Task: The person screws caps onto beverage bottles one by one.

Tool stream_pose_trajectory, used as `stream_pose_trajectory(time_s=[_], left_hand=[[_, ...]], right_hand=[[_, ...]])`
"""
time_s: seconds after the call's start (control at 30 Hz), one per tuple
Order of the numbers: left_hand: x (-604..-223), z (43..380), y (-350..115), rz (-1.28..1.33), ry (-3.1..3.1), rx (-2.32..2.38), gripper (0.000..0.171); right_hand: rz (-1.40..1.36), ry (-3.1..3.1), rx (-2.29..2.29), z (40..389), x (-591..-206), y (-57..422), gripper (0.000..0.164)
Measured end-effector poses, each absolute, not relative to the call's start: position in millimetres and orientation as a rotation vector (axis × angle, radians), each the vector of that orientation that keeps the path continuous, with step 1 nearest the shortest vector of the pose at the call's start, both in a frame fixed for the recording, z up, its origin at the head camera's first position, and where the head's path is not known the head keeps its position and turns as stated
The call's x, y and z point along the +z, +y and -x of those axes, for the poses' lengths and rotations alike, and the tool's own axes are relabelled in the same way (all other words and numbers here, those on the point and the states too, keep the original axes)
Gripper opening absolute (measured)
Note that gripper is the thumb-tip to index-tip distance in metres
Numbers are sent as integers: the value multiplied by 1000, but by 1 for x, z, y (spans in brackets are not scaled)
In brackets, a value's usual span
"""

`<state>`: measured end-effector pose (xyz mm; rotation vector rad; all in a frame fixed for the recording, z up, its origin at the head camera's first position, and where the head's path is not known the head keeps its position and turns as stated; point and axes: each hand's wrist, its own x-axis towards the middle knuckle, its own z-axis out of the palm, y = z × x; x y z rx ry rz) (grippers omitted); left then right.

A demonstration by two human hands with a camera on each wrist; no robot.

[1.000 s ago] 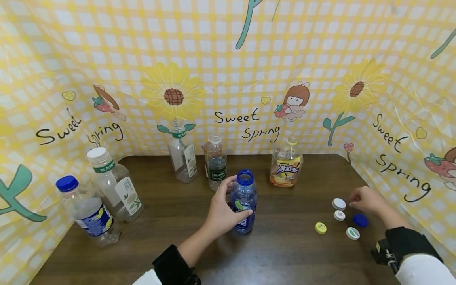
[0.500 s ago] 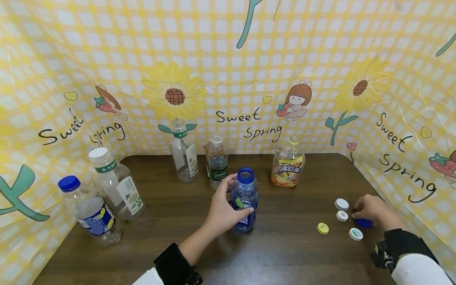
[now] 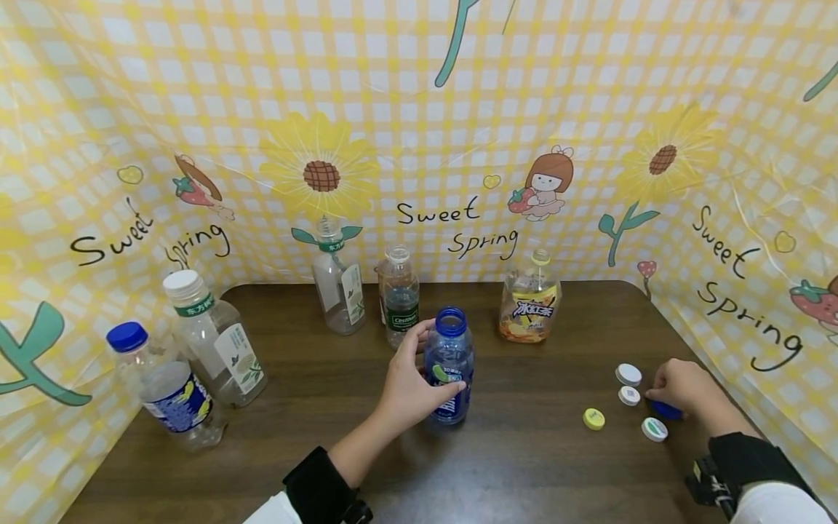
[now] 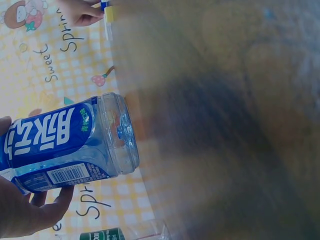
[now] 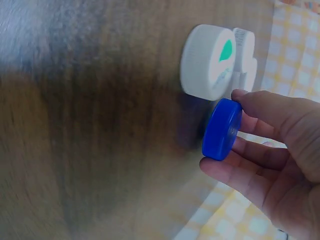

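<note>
My left hand (image 3: pixel 407 386) grips a blue-labelled plastic bottle (image 3: pixel 450 356) round its side; the bottle stands upright with its blue neck uncovered. The left wrist view shows the same bottle (image 4: pixel 55 140) with fingers curled beneath it. At the table's right side, my right hand (image 3: pixel 684 388) pinches a blue bottle cap (image 5: pixel 220 131) between thumb and fingertips. The cap is tilted close over the wood in the right wrist view. A white cap with a green mark (image 5: pixel 209 62) lies right beside it.
Two white caps (image 3: pixel 628 375) and a yellow cap (image 3: pixel 593 419) lie left of my right hand. Two capped bottles (image 3: pixel 222 349) stand at the left. Along the back are uncapped bottles, including an iced-tea bottle (image 3: pixel 529 309). A checked cloth (image 3: pixel 419 131) walls the table.
My right hand has come from beside the white caps toward me and now pinches the blue cap. My left hand and its bottle have stayed in place.
</note>
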<state>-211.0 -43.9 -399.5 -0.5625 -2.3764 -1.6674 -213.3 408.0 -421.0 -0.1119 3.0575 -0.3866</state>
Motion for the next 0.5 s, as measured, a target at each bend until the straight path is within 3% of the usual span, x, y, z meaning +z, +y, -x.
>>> stream_pose_trajectory(time_s=[0.23, 0.5], left_hand=[[-398, 209, -44, 550, -2394, -1675, 88], [-397, 208, -42, 550, -2390, -1683, 88]], right_hand=[[364, 3123, -335, 215, -399, 393, 12], [545, 3053, -646, 225, -360, 349, 25]])
